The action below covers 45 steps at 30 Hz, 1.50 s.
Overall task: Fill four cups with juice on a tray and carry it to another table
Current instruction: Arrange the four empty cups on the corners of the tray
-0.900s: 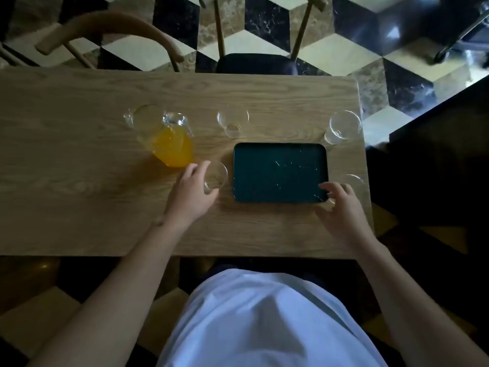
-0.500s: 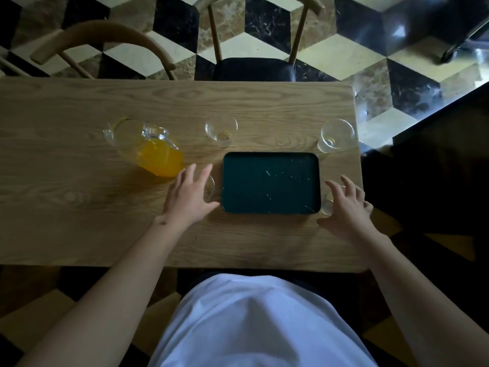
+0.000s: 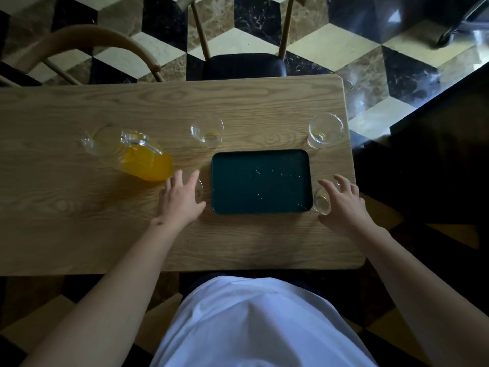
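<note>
A dark green tray (image 3: 260, 181) lies bare on the wooden table (image 3: 79, 234). A glass pitcher (image 3: 137, 154) of orange juice stands to its left. Two clear cups stand behind the tray, one at the middle (image 3: 207, 132) and one at the far right (image 3: 325, 130). My left hand (image 3: 180, 200) hovers with fingers spread over a third cup (image 3: 199, 188) at the tray's left edge, mostly hiding it. My right hand (image 3: 344, 205) is spread around a fourth cup (image 3: 321, 200) at the tray's right edge; whether it grips the cup is unclear.
Two wooden chairs stand behind the table, one with a dark seat (image 3: 243, 66) and one with a curved back (image 3: 87, 46). The table's right edge is close to the right cups. A dark surface (image 3: 436, 154) lies to the right.
The view has shifted so the table sits lower in the frame. Both hands stay by the near cups; the right hand's fingers have spread over its cup.
</note>
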{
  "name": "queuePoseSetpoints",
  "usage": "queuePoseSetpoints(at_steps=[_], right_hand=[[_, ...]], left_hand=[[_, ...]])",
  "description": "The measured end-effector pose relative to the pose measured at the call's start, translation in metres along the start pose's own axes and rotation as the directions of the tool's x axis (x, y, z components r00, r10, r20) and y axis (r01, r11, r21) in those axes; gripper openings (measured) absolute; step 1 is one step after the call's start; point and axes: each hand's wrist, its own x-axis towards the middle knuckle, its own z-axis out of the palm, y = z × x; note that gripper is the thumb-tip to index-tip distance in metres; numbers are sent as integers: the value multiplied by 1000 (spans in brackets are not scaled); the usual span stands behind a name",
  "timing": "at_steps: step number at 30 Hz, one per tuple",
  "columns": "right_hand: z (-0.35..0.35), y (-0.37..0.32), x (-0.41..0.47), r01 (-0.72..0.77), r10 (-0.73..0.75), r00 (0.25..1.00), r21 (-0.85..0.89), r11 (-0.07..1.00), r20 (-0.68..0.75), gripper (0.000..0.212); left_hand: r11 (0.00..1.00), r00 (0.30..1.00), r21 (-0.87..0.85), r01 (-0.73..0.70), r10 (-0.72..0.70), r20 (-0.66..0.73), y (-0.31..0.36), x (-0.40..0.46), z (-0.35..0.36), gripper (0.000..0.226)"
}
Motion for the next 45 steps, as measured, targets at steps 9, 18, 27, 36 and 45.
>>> queuePoseSetpoints(at_steps=[9,18,27,36,45], right_hand=[[-7,-4,0,10,-10,999,0,1000,-35,95],[-25,-37,0,118,-117,985,3,993,-130,91],[-6,-81,10,259,-258,965,19,966,-47,92],[-1,-92,19,281,-281,958,-6,960,-54,89],[4,-82,18,270,-271,962,-41,962,-30,91]], left_hand=[[998,999,-54,-15,13,-53,0,-5,-6,74],[974,971,-107,-198,180,-161,40,-27,-22,75],[950,959,-140,-280,271,-81,87,-19,-5,79],[954,955,-53,-295,293,-40,98,-13,3,77],[955,956,-49,-292,290,-53,86,-20,13,74]])
